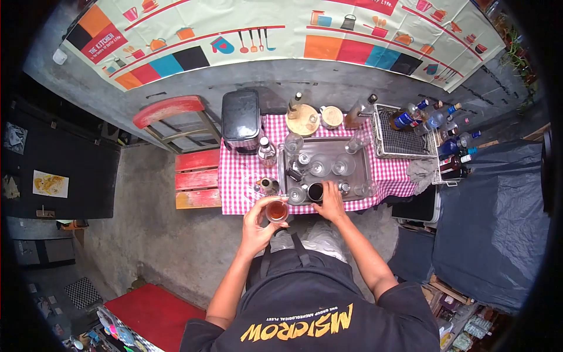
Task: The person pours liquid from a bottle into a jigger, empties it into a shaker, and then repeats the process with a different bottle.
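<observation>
Left hand [258, 226] has its grip around a glass of amber drink [277, 210] at the table [234, 188] edge; right hand [332, 202] grips a dark cup [315, 191] on the tray [366, 167]. Wall banner [105, 44] reads "THE KITCHEN".

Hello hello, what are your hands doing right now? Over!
Left hand holding glass of brown drink. Right hand on dark cup at metal tray edge. Empty glasses crowd the tray. Over.

Red wooden chair [189, 154] beside the checked tablecloth [237, 176], black box [241, 117], wire rack [403, 139], bottles [446, 126].
</observation>
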